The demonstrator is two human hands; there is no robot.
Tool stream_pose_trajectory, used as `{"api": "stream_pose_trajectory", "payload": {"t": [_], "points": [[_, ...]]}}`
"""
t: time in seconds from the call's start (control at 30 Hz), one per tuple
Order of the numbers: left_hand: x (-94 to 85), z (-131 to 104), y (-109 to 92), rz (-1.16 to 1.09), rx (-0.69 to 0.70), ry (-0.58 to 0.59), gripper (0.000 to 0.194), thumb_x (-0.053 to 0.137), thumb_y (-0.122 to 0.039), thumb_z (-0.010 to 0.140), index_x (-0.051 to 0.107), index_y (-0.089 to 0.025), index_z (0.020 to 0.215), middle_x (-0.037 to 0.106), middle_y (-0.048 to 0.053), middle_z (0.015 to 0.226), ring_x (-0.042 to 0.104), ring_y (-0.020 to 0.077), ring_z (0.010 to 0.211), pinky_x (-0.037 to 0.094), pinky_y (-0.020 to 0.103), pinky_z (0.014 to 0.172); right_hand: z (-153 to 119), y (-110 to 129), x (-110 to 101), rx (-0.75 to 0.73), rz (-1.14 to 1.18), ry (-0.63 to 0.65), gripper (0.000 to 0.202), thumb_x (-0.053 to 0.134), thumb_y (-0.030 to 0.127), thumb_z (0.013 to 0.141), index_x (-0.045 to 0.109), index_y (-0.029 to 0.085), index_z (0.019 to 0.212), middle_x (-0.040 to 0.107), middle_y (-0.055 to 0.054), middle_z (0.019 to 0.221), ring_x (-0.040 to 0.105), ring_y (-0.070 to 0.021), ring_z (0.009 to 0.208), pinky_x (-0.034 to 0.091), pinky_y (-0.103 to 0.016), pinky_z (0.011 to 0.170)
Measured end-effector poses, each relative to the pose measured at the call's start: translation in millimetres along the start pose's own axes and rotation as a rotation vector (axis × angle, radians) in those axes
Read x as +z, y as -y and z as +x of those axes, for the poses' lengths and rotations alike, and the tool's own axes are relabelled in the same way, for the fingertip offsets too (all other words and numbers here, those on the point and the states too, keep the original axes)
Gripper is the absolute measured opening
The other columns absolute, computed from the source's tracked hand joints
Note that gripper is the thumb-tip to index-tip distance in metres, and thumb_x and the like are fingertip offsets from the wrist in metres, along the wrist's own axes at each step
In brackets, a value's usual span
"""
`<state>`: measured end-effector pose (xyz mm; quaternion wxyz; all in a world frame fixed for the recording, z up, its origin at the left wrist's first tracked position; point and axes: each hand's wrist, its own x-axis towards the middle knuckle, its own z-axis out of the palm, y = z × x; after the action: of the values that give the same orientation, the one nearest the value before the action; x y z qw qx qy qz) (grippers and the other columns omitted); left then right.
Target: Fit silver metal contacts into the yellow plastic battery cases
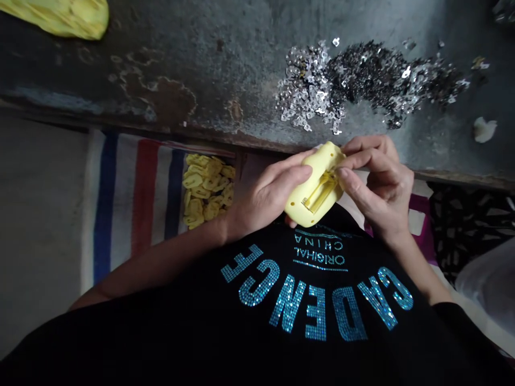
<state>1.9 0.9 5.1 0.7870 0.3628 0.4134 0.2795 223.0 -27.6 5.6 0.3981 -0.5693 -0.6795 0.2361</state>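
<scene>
A yellow plastic casing (300,201) with an open battery compartment (321,194) is held tilted in front of my chest. My left hand (269,193) wraps round its left side, thumb lying on the face. At the upper end of the compartment, my right hand (376,179) has thumb and forefinger pinched together against the casing. Whatever is between those fingertips is too small or too hidden to make out. Just beyond my hands, on the metal bench, lies a pile of small shiny metal contact pieces (309,86).
The worn grey bench (225,64) has its front edge just beyond my hands. A yellow item (72,16) lies at its far left, a pale scrap (484,130) at the right. Below the bench, several yellow pieces (207,185) fill a container beside a striped woven sheet (147,198).
</scene>
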Motion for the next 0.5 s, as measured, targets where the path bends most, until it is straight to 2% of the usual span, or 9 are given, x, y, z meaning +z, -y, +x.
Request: {"api": "stream_pose_trajectory", "payload": {"t": [0.17, 0.33, 0.5], "points": [[2.0, -0.1, -0.9, -0.024, -0.017, -0.004, 0.059, 0.077, -0.054, 0.106, 0.080, -0.021, 0.154, 0.081, 0.006, 0.089, 0.066, 0.0169, 0.056, 0.044, 0.021, 0.039, -1.2, -2.0, 3.7, -0.006, -0.031, -0.006, 0.019, 0.069, 0.039, 0.110, 0.075, 0.029, 0.096, 0.079, -0.010, 0.118, 0.074, -0.0341, 0.119, 0.061, -0.063, 0.112], [5.2, 0.0, -3.7, -0.009, -0.021, 0.015, 0.056, 0.073, -0.052, 0.107, 0.080, -0.021, 0.154, 0.080, 0.005, 0.087, 0.064, 0.0166, 0.054, 0.046, 0.023, 0.040, -3.3, -3.4, 5.6, -0.064, -0.013, -0.051, 0.015, 0.073, 0.036, 0.108, 0.074, 0.028, 0.096, 0.079, -0.009, 0.114, 0.075, -0.0331, 0.114, 0.060, -0.062, 0.110], [6.0, 1.6, -2.5, -0.013, -0.019, 0.017, 0.053, 0.073, -0.050, 0.107, 0.081, -0.020, 0.151, 0.081, 0.005, 0.088, 0.063, 0.0146, 0.052, 0.045, 0.021, 0.037, -5.6, -1.0, 6.4, -0.069, -0.167, -0.063, 0.020, 0.069, 0.041, 0.110, 0.073, 0.030, 0.093, 0.080, -0.010, 0.115, 0.074, -0.0342, 0.114, 0.062, -0.063, 0.107]]}}
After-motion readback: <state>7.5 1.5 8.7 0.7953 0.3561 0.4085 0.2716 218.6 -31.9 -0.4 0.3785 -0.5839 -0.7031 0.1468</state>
